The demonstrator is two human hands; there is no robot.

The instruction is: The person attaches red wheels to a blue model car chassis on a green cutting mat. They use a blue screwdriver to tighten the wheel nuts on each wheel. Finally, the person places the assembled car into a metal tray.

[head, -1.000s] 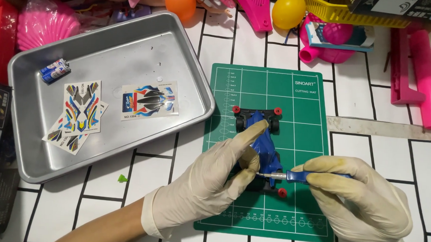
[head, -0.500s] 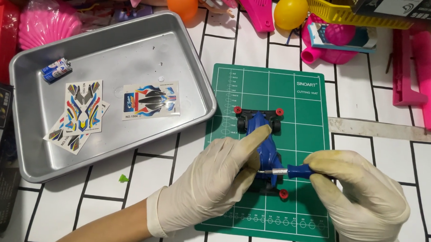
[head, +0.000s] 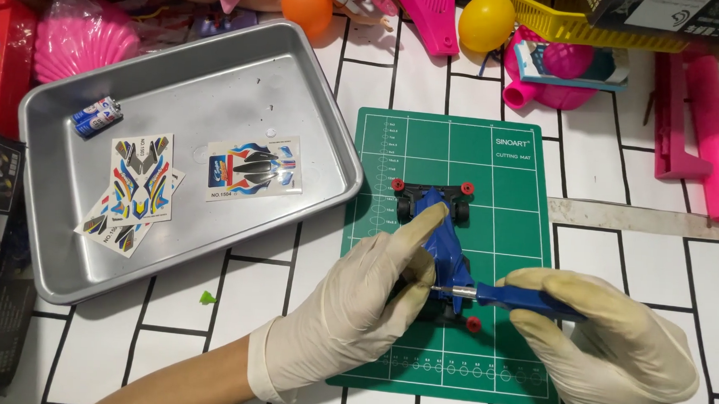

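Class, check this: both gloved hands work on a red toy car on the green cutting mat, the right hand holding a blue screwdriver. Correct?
Not quite: the head view shows the toy car is blue, not red. The left hand steadies it on the green cutting mat; the right hand holds the blue screwdriver.

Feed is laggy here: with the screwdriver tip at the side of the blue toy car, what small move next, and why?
Probably turn the screwdriver in place. Its tip already meets the toy car near the rear, and the left hand pins the car to the green mat while the right hand grips the handle.
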